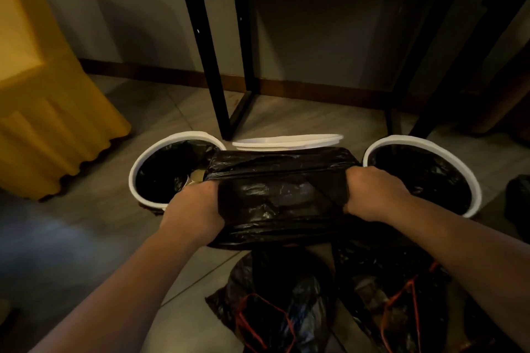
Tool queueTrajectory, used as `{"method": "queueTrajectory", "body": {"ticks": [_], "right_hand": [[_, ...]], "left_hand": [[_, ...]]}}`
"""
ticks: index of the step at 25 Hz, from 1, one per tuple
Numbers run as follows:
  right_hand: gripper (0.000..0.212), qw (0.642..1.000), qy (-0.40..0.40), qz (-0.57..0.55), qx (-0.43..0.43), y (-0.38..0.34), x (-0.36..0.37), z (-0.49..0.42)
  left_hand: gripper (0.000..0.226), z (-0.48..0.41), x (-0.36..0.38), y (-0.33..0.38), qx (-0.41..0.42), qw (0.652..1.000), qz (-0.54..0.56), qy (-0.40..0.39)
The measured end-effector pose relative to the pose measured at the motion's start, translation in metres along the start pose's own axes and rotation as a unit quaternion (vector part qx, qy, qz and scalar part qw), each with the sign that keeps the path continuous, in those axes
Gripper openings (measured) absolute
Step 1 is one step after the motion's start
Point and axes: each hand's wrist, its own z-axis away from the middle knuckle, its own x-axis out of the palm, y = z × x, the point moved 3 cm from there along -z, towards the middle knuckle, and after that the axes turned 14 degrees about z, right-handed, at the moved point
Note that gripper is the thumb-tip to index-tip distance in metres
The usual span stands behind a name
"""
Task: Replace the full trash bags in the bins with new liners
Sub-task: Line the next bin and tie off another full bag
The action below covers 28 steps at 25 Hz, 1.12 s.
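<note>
Left hand (195,209): clenched on the left edge of the black liner (281,197).
Right hand (372,194): clenched on the liner's right edge; plastic was taut between the fists.
Liner position: held above the floor between the two bins, just in front of a white lid (286,141).
Left bin (134,169): white rim, black bag inside; something pale in it, possibly rubbish, too dim to tell.
Right bin (470,172): white rim, black bag inside.
Near floor: two black drawstring bags (281,304) with red cords, side by side.
Behind: black-legged table (206,51).
</note>
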Motion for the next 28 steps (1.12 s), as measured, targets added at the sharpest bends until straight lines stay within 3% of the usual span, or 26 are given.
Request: {"method": "queueTrajectory", "body": {"ticks": [2, 5, 9, 11, 15, 19, 22, 25, 28], "right_hand": [[0.04, 0.999, -0.03, -0.04, -0.016, -0.006, 0.004, -0.021], [0.034, 0.997, -0.027, -0.042, -0.054, -0.021, 0.007, -0.057], [0.036, 0.992, -0.048, -0.029, -0.111, -0.045, 0.018, -0.099], [0.043, 0.989, -0.063, -0.037, -0.127, -0.056, 0.026, -0.117], [0.036, 0.983, -0.097, -0.006, -0.153, -0.078, 0.052, -0.15], [0.05, 0.95, -0.202, 0.067, -0.23, -0.103, 0.085, -0.177], [0.058, 0.926, -0.279, 0.065, -0.245, -0.11, 0.095, -0.201], [0.08, 0.951, -0.218, 0.061, -0.211, -0.108, 0.096, -0.21], [0.074, 0.957, -0.183, 0.08, -0.209, -0.107, 0.088, -0.207]], "left_hand": [[0.045, -0.019, 0.008, 0.004, 0.002, 1.0, 0.008, -0.028], [0.064, -0.052, 0.024, 0.016, 0.016, 0.997, 0.031, -0.074], [0.071, -0.101, 0.054, 0.03, 0.03, 0.994, 0.021, -0.107], [0.069, -0.126, 0.067, 0.036, 0.025, 0.991, 0.015, -0.131], [0.051, -0.166, 0.099, 0.041, -0.005, 0.986, -0.002, -0.167], [0.04, -0.183, 0.149, 0.047, -0.017, 0.971, -0.093, -0.218], [0.045, -0.193, 0.178, 0.039, -0.066, 0.951, -0.15, -0.262], [0.045, -0.199, 0.191, 0.035, -0.031, 0.916, -0.244, -0.316], [0.038, -0.203, 0.184, 0.041, -0.085, 0.949, -0.117, -0.28]]}}
